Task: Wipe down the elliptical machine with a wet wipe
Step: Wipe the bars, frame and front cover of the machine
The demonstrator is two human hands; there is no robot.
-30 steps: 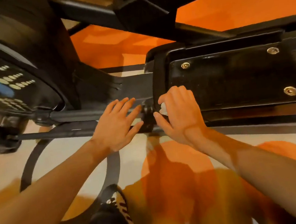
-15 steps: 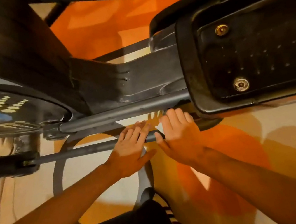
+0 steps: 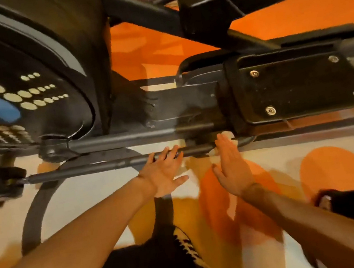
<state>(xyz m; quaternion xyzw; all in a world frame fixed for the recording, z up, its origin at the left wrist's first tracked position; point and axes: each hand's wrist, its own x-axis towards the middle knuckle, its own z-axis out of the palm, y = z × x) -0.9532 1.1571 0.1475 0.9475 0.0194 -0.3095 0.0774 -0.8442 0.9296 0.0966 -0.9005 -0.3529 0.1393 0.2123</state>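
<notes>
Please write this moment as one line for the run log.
area: thin lower rod near pedal | left hand: fingers on rod | right hand: flat, fingertips at rod | wet wipe: not clearly visible

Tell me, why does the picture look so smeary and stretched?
In the head view, motion blur smears the right hand and the far right edge of the pedal. The wide-angle lens makes the left forearm balloon toward the bottom corner. Warm light tints everything orange, and it glints off the screws.
</notes>
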